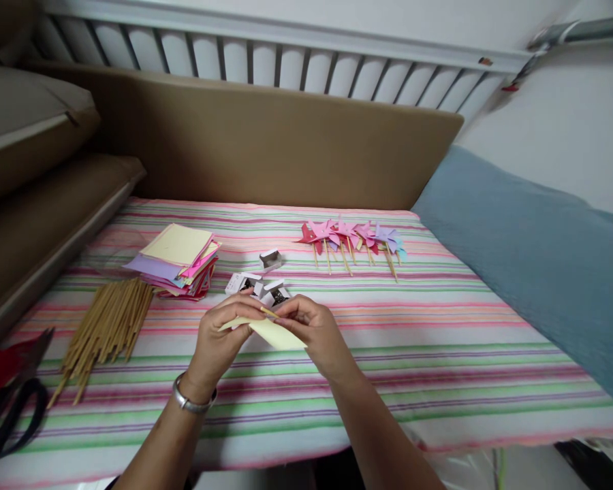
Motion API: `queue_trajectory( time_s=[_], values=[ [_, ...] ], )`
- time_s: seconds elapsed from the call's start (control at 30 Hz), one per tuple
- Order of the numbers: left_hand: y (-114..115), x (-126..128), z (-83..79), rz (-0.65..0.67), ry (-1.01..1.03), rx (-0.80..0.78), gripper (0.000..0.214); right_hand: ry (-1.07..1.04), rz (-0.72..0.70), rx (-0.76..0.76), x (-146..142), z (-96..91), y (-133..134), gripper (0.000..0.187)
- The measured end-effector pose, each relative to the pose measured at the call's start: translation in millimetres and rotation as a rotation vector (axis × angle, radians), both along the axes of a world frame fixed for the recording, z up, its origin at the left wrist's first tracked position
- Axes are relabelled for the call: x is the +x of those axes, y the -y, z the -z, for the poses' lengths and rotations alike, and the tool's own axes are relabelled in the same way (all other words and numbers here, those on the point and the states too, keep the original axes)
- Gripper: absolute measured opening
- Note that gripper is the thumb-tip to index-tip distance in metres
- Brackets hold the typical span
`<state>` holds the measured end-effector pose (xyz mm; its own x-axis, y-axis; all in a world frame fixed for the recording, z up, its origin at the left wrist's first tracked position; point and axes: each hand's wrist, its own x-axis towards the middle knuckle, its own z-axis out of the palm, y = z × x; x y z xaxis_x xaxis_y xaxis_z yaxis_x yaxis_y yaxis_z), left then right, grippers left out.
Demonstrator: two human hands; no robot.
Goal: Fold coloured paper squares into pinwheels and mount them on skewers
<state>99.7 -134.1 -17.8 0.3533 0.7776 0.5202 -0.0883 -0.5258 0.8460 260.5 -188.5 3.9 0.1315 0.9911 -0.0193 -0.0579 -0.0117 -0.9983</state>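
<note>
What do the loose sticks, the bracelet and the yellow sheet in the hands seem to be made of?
Loose sticks: probably wood or bamboo, matt and seemingly unpainted, judging by the tan colour.
Bracelet: likely metal, fairly smooth; it is silver-grey with bright highlights.
Yellow sheet: apparently paper, plain and matt; it looks thin and bends in a soft curve.

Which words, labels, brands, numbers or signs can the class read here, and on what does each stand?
None can be read.
White box: faint marks, too small to read.
Radiator: its small brown patch is too blurred to tell whether it bears text.
</note>
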Motion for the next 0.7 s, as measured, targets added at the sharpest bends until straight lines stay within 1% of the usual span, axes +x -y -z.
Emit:
queue_trajectory(
  time_s=[0.27, 0.7],
  values=[
    [0.8, 0.3, -1.3, 0.006, 0.012, -0.006, 0.003, 0.009, -0.011, 0.006, 0.6, 1.7, -0.2, 0.017],
    [0.5, 0.7, 0.1, 0.029, 0.022, 0.006, 0.009, -0.054, -0.011, -0.002, 0.9, 5.2, -2.1, 0.019]
  ],
)
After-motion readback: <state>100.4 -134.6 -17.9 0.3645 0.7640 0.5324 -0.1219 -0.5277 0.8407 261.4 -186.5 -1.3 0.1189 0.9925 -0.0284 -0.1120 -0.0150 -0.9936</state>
